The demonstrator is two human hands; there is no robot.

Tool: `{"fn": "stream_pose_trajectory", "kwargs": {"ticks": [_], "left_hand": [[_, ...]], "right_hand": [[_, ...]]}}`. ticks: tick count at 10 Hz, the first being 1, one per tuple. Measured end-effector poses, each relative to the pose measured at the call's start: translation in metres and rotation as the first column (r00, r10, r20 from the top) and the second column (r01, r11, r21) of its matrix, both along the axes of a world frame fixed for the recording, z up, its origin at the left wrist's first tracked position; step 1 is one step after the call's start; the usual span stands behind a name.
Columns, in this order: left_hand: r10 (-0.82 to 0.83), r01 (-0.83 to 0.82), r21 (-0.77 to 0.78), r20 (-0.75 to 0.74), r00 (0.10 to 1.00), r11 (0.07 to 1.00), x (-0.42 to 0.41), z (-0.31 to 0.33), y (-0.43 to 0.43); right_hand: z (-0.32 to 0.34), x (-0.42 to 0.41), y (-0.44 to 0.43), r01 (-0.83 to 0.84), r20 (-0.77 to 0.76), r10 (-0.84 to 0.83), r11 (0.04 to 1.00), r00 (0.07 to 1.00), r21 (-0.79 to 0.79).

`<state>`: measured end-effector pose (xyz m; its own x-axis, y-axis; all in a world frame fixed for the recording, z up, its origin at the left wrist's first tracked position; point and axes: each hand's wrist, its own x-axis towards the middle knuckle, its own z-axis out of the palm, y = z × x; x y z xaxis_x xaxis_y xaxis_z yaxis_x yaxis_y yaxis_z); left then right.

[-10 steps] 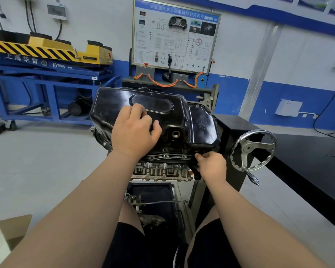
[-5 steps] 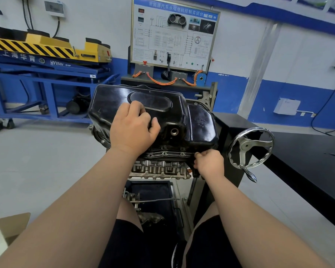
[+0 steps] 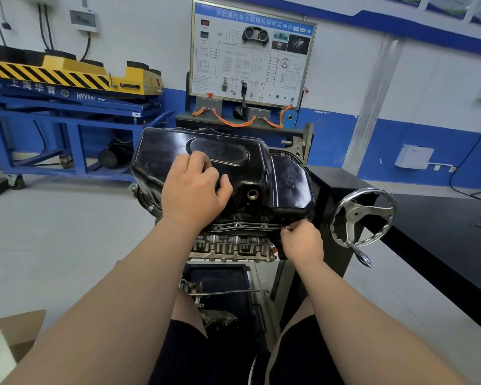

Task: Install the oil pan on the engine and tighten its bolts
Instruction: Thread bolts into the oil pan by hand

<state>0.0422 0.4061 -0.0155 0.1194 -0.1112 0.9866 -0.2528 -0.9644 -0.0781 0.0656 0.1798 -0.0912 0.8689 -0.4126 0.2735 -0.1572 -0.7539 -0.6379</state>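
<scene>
The right grip pinches a bolt at the near right corner of the pan; the left grip, fingers curled, presses down further left.

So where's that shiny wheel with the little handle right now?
In the head view it is on the right: the handwheel is mounted on the black stand, just right of the oil pan and the right hand, beside the black bench.
</scene>
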Motion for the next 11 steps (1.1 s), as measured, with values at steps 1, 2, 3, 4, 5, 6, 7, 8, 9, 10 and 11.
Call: {"fn": "stream_pose_trajectory", "kwargs": {"ticks": [1,2,3,4,5,6,7,8,9,10,11], "left_hand": [[-0.003,0.003,-0.002,-0.004,1.0,1.0,0.0,0.0,0.0],[0.001,-0.001,-0.004,-0.006,1.0,1.0,0.0,0.0,0.0],[-0.002,0.002,-0.004,-0.004,1.0,1.0,0.0,0.0,-0.001],[-0.006,0.006,-0.003,-0.006,1.0,1.0,0.0,0.0,-0.001],[-0.001,0.001,-0.006,-0.007,1.0,1.0,-0.001,-0.001,-0.001],[0.0,0.0,-0.008,-0.011,1.0,1.0,-0.002,0.0,-0.001],[0.003,-0.003,-0.01,-0.025,1.0,1.0,-0.002,0.0,-0.001],[-0.002,0.001,-0.013,-0.032,0.999,1.0,-0.002,0.0,-0.001],[-0.004,0.003,-0.013,-0.039,0.999,1.0,-0.002,0.0,-0.001],[0.004,-0.005,-0.017,-0.061,0.998,1.0,-0.003,0.0,-0.002],[-0.004,-0.002,-0.06,-0.11,0.994,0.998,-0.006,0.002,-0.003]], "right_hand": [[0.0,0.001,0.0,0.012,0.044,-0.015,0.998,0.999,0.059],[-0.001,0.0,0.0,0.025,0.04,-0.026,0.999,0.999,0.023],[-0.002,0.0,0.0,0.028,0.002,-0.028,0.999,1.0,-0.037],[-0.004,-0.001,0.001,0.033,-0.009,-0.034,0.994,0.999,-0.108],[-0.006,0.0,0.0,0.024,0.002,-0.024,1.0,1.0,-0.017],[-0.008,0.002,0.003,0.024,0.045,-0.027,0.997,0.999,0.077],[-0.008,0.003,0.002,0.032,0.046,-0.037,0.995,0.998,0.094],[-0.007,0.002,0.0,0.017,0.016,-0.017,0.999,1.0,0.037],[-0.009,0.002,0.002,0.005,0.001,-0.005,1.0,1.0,0.021],[-0.011,0.002,0.003,0.021,0.026,-0.023,0.997,0.999,0.078],[-0.01,0.004,0.002,0.023,0.057,-0.03,0.993,0.998,0.113]]}}
